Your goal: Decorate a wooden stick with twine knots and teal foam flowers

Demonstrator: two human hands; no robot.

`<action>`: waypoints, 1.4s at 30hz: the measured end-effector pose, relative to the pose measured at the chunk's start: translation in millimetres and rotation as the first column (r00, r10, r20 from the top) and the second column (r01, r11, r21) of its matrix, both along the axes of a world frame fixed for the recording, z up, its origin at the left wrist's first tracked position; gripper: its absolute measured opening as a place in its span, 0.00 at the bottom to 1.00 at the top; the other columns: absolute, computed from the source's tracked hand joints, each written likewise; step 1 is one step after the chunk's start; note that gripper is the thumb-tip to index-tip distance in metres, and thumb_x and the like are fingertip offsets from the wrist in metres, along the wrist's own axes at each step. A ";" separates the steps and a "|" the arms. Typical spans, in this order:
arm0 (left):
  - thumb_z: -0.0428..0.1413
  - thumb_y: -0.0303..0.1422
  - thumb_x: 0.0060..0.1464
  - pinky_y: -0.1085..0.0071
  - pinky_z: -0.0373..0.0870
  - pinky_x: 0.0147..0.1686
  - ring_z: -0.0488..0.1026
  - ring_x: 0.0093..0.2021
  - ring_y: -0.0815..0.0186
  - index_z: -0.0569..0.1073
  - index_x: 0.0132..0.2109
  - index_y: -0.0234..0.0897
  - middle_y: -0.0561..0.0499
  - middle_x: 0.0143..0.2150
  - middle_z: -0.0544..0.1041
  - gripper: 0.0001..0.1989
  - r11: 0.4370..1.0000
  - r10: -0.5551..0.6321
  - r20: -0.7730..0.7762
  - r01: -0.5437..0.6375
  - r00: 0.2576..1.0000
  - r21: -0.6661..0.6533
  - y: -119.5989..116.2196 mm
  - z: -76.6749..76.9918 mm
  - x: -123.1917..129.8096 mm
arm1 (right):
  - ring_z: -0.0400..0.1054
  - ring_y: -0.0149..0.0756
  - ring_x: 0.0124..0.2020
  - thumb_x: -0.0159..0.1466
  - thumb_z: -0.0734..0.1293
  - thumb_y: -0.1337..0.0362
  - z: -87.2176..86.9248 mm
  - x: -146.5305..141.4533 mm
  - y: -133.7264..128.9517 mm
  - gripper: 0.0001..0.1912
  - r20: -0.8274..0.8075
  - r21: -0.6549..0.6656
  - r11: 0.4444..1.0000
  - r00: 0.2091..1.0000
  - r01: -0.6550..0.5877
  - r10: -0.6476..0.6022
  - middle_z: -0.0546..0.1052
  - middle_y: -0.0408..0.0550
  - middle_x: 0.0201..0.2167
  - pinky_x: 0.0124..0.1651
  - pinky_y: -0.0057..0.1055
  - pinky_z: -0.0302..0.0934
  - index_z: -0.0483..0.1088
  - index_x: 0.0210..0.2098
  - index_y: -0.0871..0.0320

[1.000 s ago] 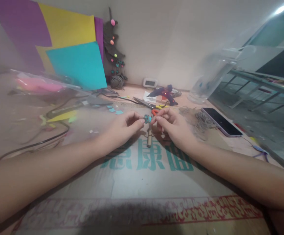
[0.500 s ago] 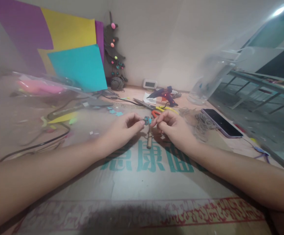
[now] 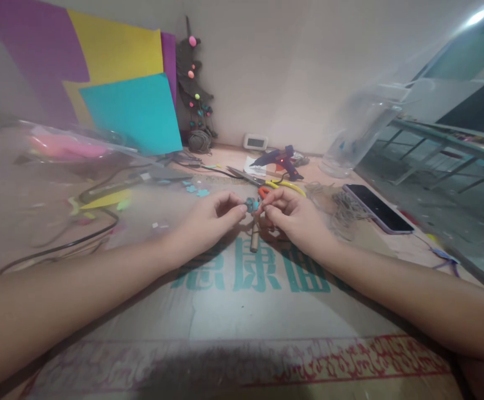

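"Teal-and-grey trinket, small, caught between the two hands: that is what I find first in the head view. Can you make out its shape?"

"Barely. It is tiny and fingertips cover its sides. I see a greyish part on the left and a brighter teal part on the right, no finer detail."

"And the left hand?"

"Thumb and forefinger pinch the trinket's left edge. The other fingers curl behind, mostly out of sight."

"The right hand?"

"Its thumb and fingers are drawn together just beside the teal part. Whether they grip something thin, or only touch the trinket, I cannot tell."

"What is below?"

"A short wooden stick. Its upper end disappears near the fingers, so I can't say whether it joins the trinket. It appears over a board printed with teal characters, some hidden by the forearms."

"Behind the hands?"

"Scissors, blades pointing left. The right hand blocks part of the orange and yellow handles, so I can't tell if they belong to one pair. Beyond lies a dark glue gun with a red light."

"The edges?"

"Tangled twine by a phone on the right. On the left, a clear bag with something pink inside, too smeared to identify."
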State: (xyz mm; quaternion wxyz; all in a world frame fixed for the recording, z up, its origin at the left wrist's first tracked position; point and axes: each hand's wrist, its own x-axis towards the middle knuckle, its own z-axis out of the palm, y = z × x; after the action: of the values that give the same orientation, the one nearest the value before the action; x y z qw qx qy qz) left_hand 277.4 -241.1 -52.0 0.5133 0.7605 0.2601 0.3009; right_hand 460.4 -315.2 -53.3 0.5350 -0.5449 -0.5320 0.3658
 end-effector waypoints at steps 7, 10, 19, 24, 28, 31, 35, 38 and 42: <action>0.54 0.38 0.61 0.70 0.66 0.33 0.70 0.32 0.66 0.71 0.34 0.36 0.52 0.31 0.73 0.10 1.000 0.003 -0.022 -0.003 1.000 0.022 -0.4 0.3 0.0 | 0.65 0.25 0.20 0.59 0.69 0.63 0.7 1.1 2.6 0.08 0.001 0.007 1.000 1.000 -0.004 0.004 0.74 0.37 0.24 0.24 0.23 0.58 0.66 0.35 0.57; 0.54 0.38 0.60 0.71 0.66 0.32 0.70 0.32 0.66 0.70 0.34 0.37 0.52 0.31 0.73 0.10 1.000 0.010 -0.024 -0.010 1.000 0.009 -0.4 -0.4 0.8 | 0.65 0.25 0.20 0.59 0.69 0.64 -0.1 0.8 2.5 0.08 0.020 0.010 1.000 1.000 -0.001 0.001 0.72 0.36 0.21 0.23 0.23 0.57 0.65 0.33 0.56; 0.55 0.39 0.60 0.71 0.66 0.33 0.71 0.33 0.65 0.72 0.34 0.37 0.51 0.32 0.75 0.11 0.999 -0.001 -0.037 0.003 0.999 0.036 0.3 -1.8 -0.7 | 0.61 0.24 0.19 0.61 0.66 0.64 1.7 -0.6 -1.1 0.05 -0.009 -0.047 0.999 1.000 -0.001 0.001 0.68 0.34 0.19 0.21 0.23 0.54 0.69 0.37 0.57; 0.54 0.38 0.60 0.70 0.67 0.33 0.71 0.34 0.65 0.73 0.35 0.36 0.51 0.32 0.76 0.10 0.998 0.025 -0.038 -0.023 0.999 0.057 0.2 -0.5 -0.9 | 0.60 0.25 0.19 0.62 0.70 0.56 4.3 -3.6 -2.0 0.12 -0.002 -0.055 0.998 0.999 -0.036 0.036 0.66 0.35 0.19 0.21 0.25 0.55 0.71 0.38 0.58; 0.54 0.38 0.60 0.70 0.67 0.33 0.71 0.33 0.65 0.72 0.34 0.37 0.52 0.31 0.75 0.10 0.997 0.037 -0.043 -0.033 0.998 0.075 0.7 -1.0 -1.0 | 0.61 0.25 0.20 0.61 0.71 0.53 3.8 -3.0 -3.3 0.13 0.007 -0.062 0.996 0.998 -0.069 0.069 0.70 0.37 0.21 0.21 0.25 0.55 0.72 0.36 0.58; 0.54 0.38 0.60 0.69 0.67 0.34 0.71 0.33 0.65 0.72 0.34 0.37 0.52 0.31 0.75 0.10 0.995 0.044 -0.050 -0.039 0.998 0.094 0.9 -0.6 -1.7 | 0.61 0.25 0.19 0.61 0.71 0.53 3.6 -2.6 -4.4 0.14 0.017 -0.069 0.994 0.996 -0.087 0.088 0.71 0.38 0.23 0.20 0.25 0.54 0.71 0.34 0.58; 0.54 0.38 0.60 0.69 0.67 0.34 0.71 0.33 0.65 0.72 0.34 0.37 0.52 0.31 0.75 0.10 0.994 0.035 -0.049 -0.030 0.998 0.103 1.8 -1.8 -1.9 | 0.60 0.24 0.18 0.62 0.71 0.53 3.7 -3.5 -4.2 0.14 0.020 -0.078 0.991 0.994 -0.109 0.110 0.70 0.37 0.21 0.19 0.25 0.53 0.70 0.32 0.57; 0.54 0.38 0.61 0.69 0.68 0.35 0.72 0.35 0.65 0.72 0.35 0.37 0.51 0.33 0.76 0.10 0.996 -0.013 -0.047 0.018 0.999 0.091 2.9 -5.7 -0.6 | 0.61 0.24 0.18 0.61 0.71 0.52 4.6 -4.0 -2.9 0.15 0.046 -0.056 0.994 0.994 -0.098 0.101 0.71 0.37 0.21 0.20 0.24 0.53 0.68 0.32 0.57; 0.56 0.37 0.59 0.67 0.72 0.42 0.76 0.40 0.63 0.73 0.41 0.36 0.49 0.39 0.78 0.09 0.997 -0.064 0.002 0.064 0.998 0.038 3.3 -9.4 1.3 | 0.63 0.26 0.20 0.61 0.71 0.50 6.1 -3.5 -2.4 0.17 0.065 -0.033 0.996 0.994 -0.085 0.087 0.71 0.38 0.21 0.22 0.25 0.57 0.67 0.32 0.56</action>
State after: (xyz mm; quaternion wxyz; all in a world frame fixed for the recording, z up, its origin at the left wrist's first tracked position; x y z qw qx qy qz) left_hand 278.8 -237.8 -61.4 0.5087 0.7774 0.2293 0.2903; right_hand 456.9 -317.6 -47.2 0.4925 -0.5413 -0.5670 0.3782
